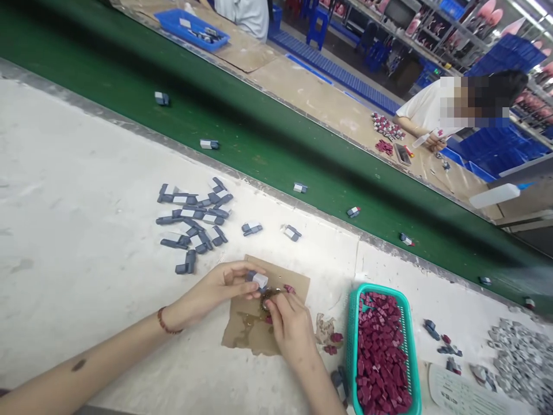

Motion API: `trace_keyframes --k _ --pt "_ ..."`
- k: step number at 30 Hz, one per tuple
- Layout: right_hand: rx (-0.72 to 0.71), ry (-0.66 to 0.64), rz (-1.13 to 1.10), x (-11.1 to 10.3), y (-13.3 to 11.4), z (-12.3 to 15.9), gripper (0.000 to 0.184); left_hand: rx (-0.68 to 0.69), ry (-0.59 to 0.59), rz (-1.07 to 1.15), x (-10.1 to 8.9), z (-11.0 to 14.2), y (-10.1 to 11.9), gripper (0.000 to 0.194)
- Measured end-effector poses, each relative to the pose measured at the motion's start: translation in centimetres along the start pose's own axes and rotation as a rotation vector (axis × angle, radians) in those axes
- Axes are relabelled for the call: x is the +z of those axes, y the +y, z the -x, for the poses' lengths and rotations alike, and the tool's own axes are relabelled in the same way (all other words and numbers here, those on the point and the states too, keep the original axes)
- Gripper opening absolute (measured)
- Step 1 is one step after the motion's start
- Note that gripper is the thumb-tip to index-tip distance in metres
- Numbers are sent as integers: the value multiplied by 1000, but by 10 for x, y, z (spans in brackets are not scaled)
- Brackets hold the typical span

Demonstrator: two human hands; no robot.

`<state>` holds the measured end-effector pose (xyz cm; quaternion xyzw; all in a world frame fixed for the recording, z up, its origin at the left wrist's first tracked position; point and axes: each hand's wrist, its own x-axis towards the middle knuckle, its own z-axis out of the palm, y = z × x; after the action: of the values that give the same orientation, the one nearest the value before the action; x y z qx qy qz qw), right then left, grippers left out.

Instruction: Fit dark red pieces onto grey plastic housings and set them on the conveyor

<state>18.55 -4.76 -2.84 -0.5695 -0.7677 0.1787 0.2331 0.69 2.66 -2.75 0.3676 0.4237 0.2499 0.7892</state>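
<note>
My left hand [235, 282] is closed around a small blue-grey plastic part with a white block [260, 280], held above a torn piece of brown cardboard [246, 331]. Just to its right, my right hand [291, 323] has thumb and fingers pinched together low over the cardboard, by a dark wet patch [265, 301]. What the pinch holds, if anything, is hidden by the fingers. A maroon piece [289, 289] lies on the cardboard behind the right hand. Two similar blue-grey and white parts, one of them a part lying apart [252, 229], rest beyond the hands.
A pile of blue-grey parts [190, 214] lies left on the white table [86, 230]. At right stands a teal basket [352, 346] of maroon pieces, then a heap of grey pieces [521, 351]. A green conveyor [254, 155] carries scattered parts; a person [432, 109] sits across it.
</note>
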Motion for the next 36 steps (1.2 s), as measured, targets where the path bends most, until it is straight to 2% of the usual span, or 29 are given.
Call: trace_keyframes --k 4,9,11,13,17,19,21,30,36 --pt "-44 -4 68 4 0 2 35 9 -69 7 -3 0 -8 40" --pt "10 -38 22 5 -3 3 34 181 -46 -98 0 2 -9 30" --pt "89 -28 -112 4 -2 3 33 227 -20 -152 2 3 -11 26" --pt "235 11 -340 2 0 4 31 255 9 -230 4 5 -13 24" --pt "537 228 -797 0 2 4 36 328 39 -406 7 8 -20 21" --pt "583 277 -928 1 2 2 39 385 46 -442 7 9 -23 21" --pt "588 264 -998 3 0 -1 40 431 53 -467 7 9 -25 19" --pt "571 237 -1012 9 -10 -6 40 470 63 -515 7 9 -27 15" --pt "551 219 -903 14 -12 -2 38 459 75 -543 7 10 -29 18"
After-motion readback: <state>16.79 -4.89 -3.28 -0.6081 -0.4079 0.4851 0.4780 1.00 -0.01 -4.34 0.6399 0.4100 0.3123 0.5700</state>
